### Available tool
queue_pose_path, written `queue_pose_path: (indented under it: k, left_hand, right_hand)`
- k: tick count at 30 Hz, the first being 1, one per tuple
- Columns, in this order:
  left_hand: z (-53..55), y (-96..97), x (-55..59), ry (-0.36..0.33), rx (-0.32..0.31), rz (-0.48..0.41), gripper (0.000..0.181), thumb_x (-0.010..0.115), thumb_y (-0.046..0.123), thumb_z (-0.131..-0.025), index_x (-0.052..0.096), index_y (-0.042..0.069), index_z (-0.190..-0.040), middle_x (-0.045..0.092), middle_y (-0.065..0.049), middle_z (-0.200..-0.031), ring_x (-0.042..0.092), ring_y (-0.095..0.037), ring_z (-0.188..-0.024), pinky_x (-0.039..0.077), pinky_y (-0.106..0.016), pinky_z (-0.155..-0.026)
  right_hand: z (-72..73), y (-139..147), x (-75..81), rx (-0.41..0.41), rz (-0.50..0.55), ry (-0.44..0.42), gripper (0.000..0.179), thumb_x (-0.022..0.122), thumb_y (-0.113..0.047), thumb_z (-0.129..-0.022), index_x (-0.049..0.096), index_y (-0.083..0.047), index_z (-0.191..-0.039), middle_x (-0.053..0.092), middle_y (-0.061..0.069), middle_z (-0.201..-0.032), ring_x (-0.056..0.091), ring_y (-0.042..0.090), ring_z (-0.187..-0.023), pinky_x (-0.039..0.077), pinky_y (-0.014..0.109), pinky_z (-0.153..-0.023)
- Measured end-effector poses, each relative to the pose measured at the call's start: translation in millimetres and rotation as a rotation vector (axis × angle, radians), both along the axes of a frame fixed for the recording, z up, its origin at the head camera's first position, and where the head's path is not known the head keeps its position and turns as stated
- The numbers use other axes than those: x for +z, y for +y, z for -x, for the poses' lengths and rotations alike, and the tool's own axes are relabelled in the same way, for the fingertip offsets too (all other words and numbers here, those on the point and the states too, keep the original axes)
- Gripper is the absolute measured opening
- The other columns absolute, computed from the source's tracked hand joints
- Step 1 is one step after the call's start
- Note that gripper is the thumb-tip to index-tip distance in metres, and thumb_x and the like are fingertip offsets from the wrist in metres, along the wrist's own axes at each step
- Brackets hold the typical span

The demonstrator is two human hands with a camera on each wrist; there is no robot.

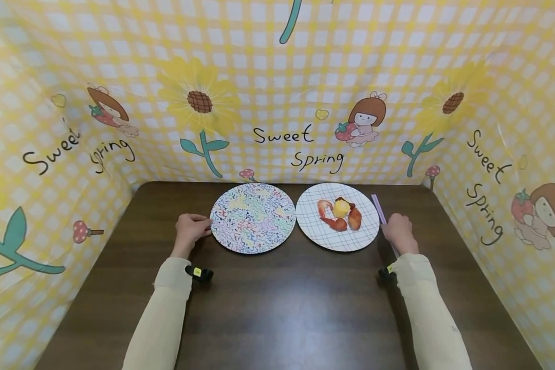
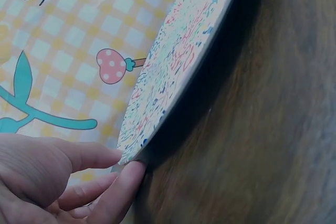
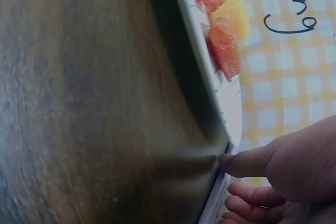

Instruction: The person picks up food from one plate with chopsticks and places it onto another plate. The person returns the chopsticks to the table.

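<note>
Left hand (image 1: pixel 190 232) pinching speckled plate (image 1: pixel 253 218), right hand (image 1: pixel 400 232) pinching purple sticks (image 1: pixel 377 207), food-topped plate (image 1: pixel 344 242) between, gingham cloth (image 1: pixel 273 87) behind

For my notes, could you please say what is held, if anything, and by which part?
The left hand pinches the speckled plate by its left rim; the right hand touches the purple sticks, its grip unclear.
</note>
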State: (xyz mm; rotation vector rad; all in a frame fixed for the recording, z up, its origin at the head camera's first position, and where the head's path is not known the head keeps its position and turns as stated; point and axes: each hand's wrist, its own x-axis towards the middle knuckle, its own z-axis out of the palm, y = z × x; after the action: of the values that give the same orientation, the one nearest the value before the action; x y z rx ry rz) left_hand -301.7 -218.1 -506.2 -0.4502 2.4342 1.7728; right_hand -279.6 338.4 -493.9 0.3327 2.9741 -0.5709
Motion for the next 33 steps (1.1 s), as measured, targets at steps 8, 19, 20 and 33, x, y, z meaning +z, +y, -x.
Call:
queue_pose_path:
  k: [8, 19, 20, 33]
  left_hand:
    - [-4.7, 3.0, -6.3, 0.027, 0.046, 0.010, 0.037, 0.069, 0.008, -0.096, 0.063, -0.015, -0.124, 0.057, -0.031, -0.124, 0.067, -0.005, -0.072, 0.062, -0.020, -0.067]
    - [-6.6, 0.9, -9.0, 0.046, 0.061, -0.022, 0.037, 0.070, 0.009, -0.095, 0.064, -0.014, -0.123, 0.061, -0.027, -0.121, 0.068, -0.005, -0.074, 0.062, -0.021, -0.068]
    - [-7.0, 1.6, -10.1, 0.045, 0.064, -0.025, 0.037, 0.070, 0.009, -0.095, 0.064, -0.014, -0.123, 0.061, -0.027, -0.120, 0.068, -0.005, -0.074, 0.062, -0.021, -0.068]
    - [-5.0, 11.2, -15.2, 0.057, 0.117, -0.042, 0.035, 0.072, 0.010, -0.094, 0.066, -0.012, -0.121, 0.065, -0.026, -0.115, 0.067, -0.005, -0.071, 0.061, -0.019, -0.065]
  right_hand:
    - [7.2, -1.7, -3.7, -0.003, -0.038, 0.008, 0.025, 0.053, -0.007, -0.093, 0.061, 0.014, -0.085, 0.065, 0.034, -0.089, 0.064, 0.049, -0.086, 0.055, 0.060, -0.074]
    - [14.6, -9.2, -3.5, 0.037, -0.090, -0.043, 0.019, 0.050, 0.000, -0.088, 0.062, 0.015, -0.086, 0.064, 0.030, -0.086, 0.059, 0.037, -0.075, 0.057, 0.053, -0.068]
    - [12.9, -8.9, -3.8, 0.033, -0.090, -0.038, 0.019, 0.050, 0.000, -0.088, 0.062, 0.015, -0.086, 0.064, 0.031, -0.087, 0.061, 0.038, -0.075, 0.057, 0.053, -0.068]
    - [-15.4, -3.9, 18.0, -0.172, 0.070, 0.085, 0.036, 0.043, -0.008, -0.093, 0.041, 0.021, -0.115, 0.056, 0.043, -0.102, 0.059, 0.060, -0.097, 0.052, 0.066, -0.080]
